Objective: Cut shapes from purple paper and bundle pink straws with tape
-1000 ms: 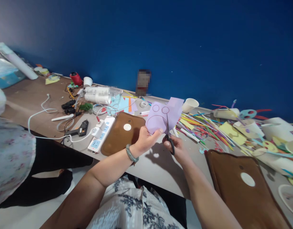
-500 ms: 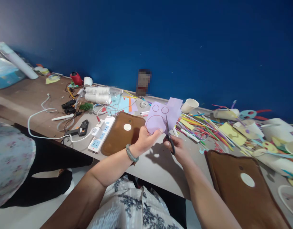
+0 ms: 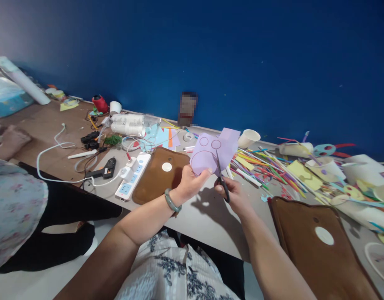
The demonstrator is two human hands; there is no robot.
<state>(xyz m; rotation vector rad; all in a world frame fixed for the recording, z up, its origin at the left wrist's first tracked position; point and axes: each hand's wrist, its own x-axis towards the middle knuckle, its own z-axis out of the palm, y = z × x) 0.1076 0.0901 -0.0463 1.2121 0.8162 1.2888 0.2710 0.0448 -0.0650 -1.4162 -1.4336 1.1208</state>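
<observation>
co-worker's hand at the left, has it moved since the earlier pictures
Yes, rightward into view: the co-worker's hand now shows below the unmoved blue tub; no hand shows there earlier.

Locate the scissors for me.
In the head view, the scissors are just right of centre, held in the right hand, blades at the purple paper that the left hand grips.

Forearms (image 3: 141, 227) extended forward and converging, left hand (image 3: 192, 183) thumb uppermost, right hand (image 3: 237, 196) with fingers (image 3: 232, 183) curled.
</observation>
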